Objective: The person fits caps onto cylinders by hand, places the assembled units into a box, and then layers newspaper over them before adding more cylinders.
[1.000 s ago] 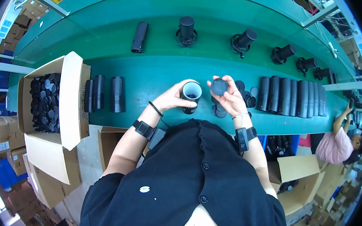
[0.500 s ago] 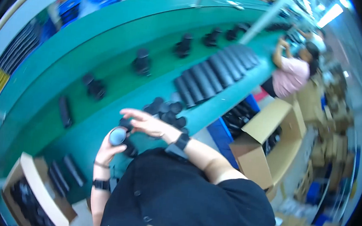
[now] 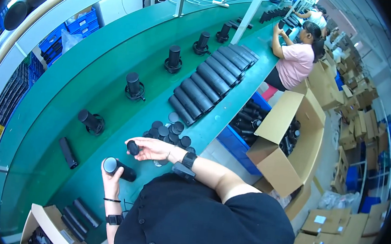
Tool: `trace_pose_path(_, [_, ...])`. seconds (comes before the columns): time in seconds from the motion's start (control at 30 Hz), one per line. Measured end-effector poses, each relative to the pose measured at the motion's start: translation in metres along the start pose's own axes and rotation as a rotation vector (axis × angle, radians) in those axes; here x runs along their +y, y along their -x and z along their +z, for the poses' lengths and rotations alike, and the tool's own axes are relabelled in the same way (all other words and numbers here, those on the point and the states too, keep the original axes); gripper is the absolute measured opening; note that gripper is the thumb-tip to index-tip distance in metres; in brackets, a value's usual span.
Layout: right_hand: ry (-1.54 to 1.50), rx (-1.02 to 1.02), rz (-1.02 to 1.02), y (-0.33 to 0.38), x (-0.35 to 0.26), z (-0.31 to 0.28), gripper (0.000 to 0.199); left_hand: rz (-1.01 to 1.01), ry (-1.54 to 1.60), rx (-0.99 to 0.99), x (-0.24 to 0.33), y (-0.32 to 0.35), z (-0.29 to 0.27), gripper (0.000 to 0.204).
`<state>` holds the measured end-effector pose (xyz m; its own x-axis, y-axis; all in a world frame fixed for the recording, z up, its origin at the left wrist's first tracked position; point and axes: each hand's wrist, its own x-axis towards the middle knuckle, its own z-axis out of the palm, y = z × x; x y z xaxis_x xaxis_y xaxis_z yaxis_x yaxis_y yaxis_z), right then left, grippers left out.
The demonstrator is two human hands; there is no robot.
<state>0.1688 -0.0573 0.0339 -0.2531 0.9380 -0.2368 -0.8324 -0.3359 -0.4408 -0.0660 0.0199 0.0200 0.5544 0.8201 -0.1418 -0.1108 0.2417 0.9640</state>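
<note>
My left hand is closed around a black tube, whose pale, open-looking end is turned up towards me. Just to the right and beyond it, a round black cap sits between the fingers of my right hand, apart from the tube. A pile of similar black discs lies on the green bench beside my right wrist. Farther along, a row of black tubes lies side by side on the same bench.
Black tubes standing in ring-shaped bases line the green conveyor, with a lone tube lying near. Cartons stand at lower left and right, beside a blue crate. A person in pink works farther along.
The whole view has shifted and sharpened. My right hand, earlier with fingers stretched out close by the tube, now shows a round black cap in its fingers. My left hand keeps the tube.
</note>
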Motion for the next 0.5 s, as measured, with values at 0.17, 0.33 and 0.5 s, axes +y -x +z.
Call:
trace_pose_path(0.17, [-0.023, -0.057, -0.027, 0.001, 0.002, -0.001, 0.039, 0.026, 0.029, 0.084, -0.002, 0.001, -0.002, 0.064])
trace_pose_path(0.33, [-0.039, -0.088, -0.002, 0.001, 0.006, 0.006, 0.039, 0.027, -0.194, 0.068, -0.019, 0.004, -0.011, 0.063])
trace_pose_path(0.5, [-0.046, -0.119, -0.007, 0.004, 0.009, 0.008, 0.04, 0.009, -0.152, 0.058, -0.023, 0.003, -0.006, 0.069])
